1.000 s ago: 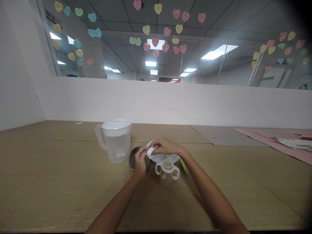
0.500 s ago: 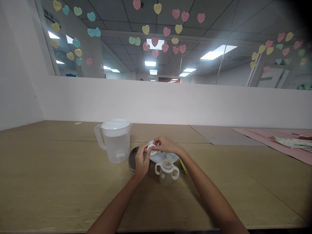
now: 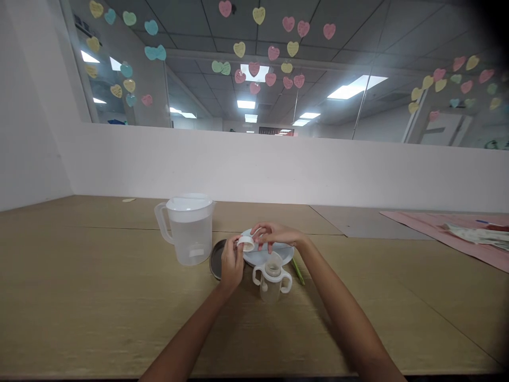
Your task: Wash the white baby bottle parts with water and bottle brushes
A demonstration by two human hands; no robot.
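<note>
While the left hand (image 3: 231, 265) pinches a white ring-shaped cap (image 3: 245, 243) between thumb and fingers, the right hand (image 3: 274, 235) hangs close by, its fingers half spread and curved; whether a fingertip touches the rim cannot be told from where I stand. The cap is held up before the left part of a white plate (image 3: 285, 254), its hollow side partly in view. Judged by the present arrangement, the work is midway: the clear two-handled bottle (image 3: 271, 286) stands upright on the table (image 3: 119, 297) with its neck uncovered, and the cap is not yet seated on anything. A small pale piece shows inside the bottle, too indistinct to identify. Crowding the work area are a round metal dish (image 3: 217, 260), partly hidden by the left hand, and a slim green object (image 3: 297, 271) beside the plate. Farther left, a translucent pitcher (image 3: 193, 239) of clear liquid limits sideways room; a pink sheet (image 3: 413, 222) lies well apart at right, obstructing nothing.
</note>
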